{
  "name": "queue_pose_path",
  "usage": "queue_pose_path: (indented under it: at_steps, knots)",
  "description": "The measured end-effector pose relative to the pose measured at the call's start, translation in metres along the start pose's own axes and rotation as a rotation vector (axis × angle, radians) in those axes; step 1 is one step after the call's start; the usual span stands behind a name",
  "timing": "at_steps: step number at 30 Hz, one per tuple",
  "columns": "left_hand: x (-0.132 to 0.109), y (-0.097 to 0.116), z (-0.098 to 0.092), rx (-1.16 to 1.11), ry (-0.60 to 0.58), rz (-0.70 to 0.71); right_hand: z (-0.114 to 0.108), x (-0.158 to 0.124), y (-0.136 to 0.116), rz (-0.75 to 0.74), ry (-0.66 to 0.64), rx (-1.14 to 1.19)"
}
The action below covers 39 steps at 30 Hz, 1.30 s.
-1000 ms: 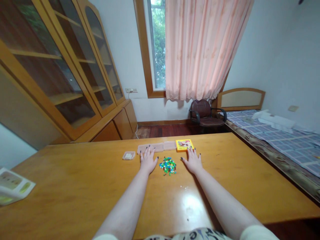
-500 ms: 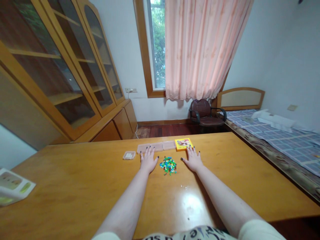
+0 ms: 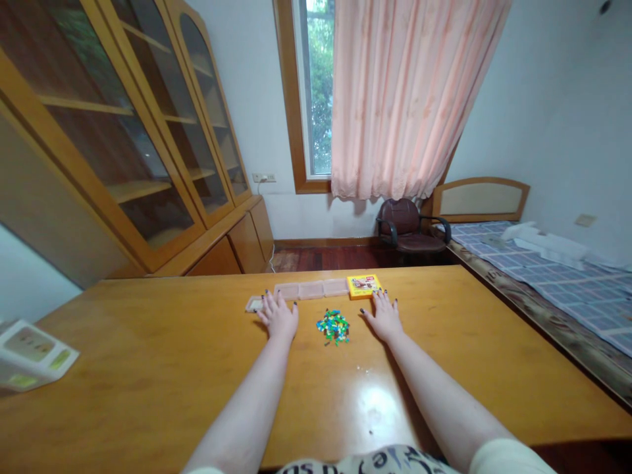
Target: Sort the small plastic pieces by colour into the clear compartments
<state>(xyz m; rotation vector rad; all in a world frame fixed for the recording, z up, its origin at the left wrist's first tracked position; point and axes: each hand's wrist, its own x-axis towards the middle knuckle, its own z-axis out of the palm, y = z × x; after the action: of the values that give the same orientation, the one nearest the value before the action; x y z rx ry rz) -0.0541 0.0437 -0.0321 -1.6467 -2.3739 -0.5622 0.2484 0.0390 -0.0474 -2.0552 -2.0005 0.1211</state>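
Observation:
My left hand (image 3: 280, 319) is open with fingers spread, close to a small clear plastic tray (image 3: 251, 305) that it partly covers; whether it touches the tray I cannot tell. My right hand (image 3: 386, 318) lies open on the table, fingertips by the lower edge of a yellow box (image 3: 364, 287) with a printed picture. Between the hands is a pile of small blue, green, white and brown building bricks (image 3: 334, 326). Behind the pile stands a row of shallow, clear pinkish trays (image 3: 311, 290), just left of the yellow box. Neither hand holds anything.
The wooden table (image 3: 162, 368) spreads to both sides. A white plastic container (image 3: 37, 355) stands at its left edge. A few tiny bits (image 3: 363, 368) lie nearer me. Beyond are a glass-door cabinet (image 3: 148, 125), an office chair (image 3: 409, 227) and a bed (image 3: 553, 263).
My left hand has shifted left, from in front of the tray row to over the small tray. My right hand stays beside the yellow box. The camera view has turned slightly.

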Motion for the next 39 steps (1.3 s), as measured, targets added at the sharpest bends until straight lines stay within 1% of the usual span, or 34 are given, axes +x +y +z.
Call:
queue_pose_path:
  at_steps: [1,2,3,5,7,10,12,14,17,19,25,28,31,35,39]
  knots:
    - [0.002,-0.008,-0.003,0.016,0.017,-0.048,0.001,0.0,0.0,0.002,0.008,0.001]
    - [0.004,-0.017,-0.006,0.031,0.024,-0.066,0.001,0.0,0.0,0.003,0.01,0.003]
    - [0.007,-0.027,-0.009,0.045,0.023,-0.045,0.001,0.0,0.0,0.003,0.008,0.007]
    - [0.014,-0.047,-0.013,0.057,-0.028,0.032,0.001,0.001,0.0,0.007,-0.009,0.016]
    - [0.02,-0.065,-0.014,0.07,-0.093,0.067,0.0,0.001,-0.001,0.011,-0.028,0.024]
    - [0.029,-0.08,-0.012,0.087,-0.189,0.078,-0.002,0.001,-0.001,0.011,-0.034,0.034]
    - [0.034,-0.083,-0.008,0.095,-0.234,0.094,-0.002,0.001,-0.002,0.007,-0.019,0.039]
    - [0.038,-0.082,-0.004,0.097,-0.256,0.143,-0.002,0.001,-0.002,0.008,0.005,0.036]
    - [0.04,-0.078,0.002,0.092,-0.262,0.217,-0.001,0.001,-0.001,0.063,0.043,0.024]
    - [0.04,-0.077,0.004,0.094,-0.264,0.226,-0.001,0.001,0.0,0.089,0.061,0.018]
    - [0.039,-0.079,0.005,0.071,-0.312,0.262,-0.003,0.0,-0.001,0.038,0.008,0.013]
    - [0.04,-0.079,0.005,0.071,-0.322,0.274,-0.004,0.0,-0.001,0.036,0.004,0.015]
    - [0.04,-0.078,0.005,0.078,-0.321,0.272,-0.005,0.0,0.0,0.049,0.023,0.023]
    - [0.038,-0.078,0.004,0.095,-0.28,0.246,-0.004,0.0,0.001,0.047,0.024,0.023]
    - [0.038,-0.079,0.003,0.065,-0.28,0.282,-0.004,0.0,0.002,0.032,0.019,0.035]
